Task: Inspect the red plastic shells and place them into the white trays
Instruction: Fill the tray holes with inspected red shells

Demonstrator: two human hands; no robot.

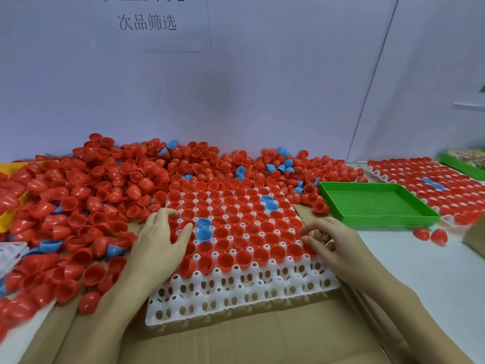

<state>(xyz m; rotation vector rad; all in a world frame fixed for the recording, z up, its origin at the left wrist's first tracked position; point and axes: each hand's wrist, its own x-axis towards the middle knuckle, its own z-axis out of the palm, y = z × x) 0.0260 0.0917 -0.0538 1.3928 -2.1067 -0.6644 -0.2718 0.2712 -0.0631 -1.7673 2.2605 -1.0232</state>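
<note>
A white tray (236, 298) with rows of round holes lies on cardboard in front of me. Red shells (244, 227) fill most of its far rows, with a few blue shells (203, 229) among them; the nearest rows are bare. A big loose heap of red shells (86, 200) covers the table to the left and behind the tray. My left hand (160, 240) rests on the tray's left edge, fingers loosely curled over the shells there. My right hand (330, 243) hovers at the tray's right edge with its fingers spread toward a red shell.
A green perforated tray (378, 203) sits to the right. Behind it lies a second white tray filled with red shells (430, 179). Two loose red shells (430, 235) lie on the table at right. A yellow bin edge (10, 166) shows at far left.
</note>
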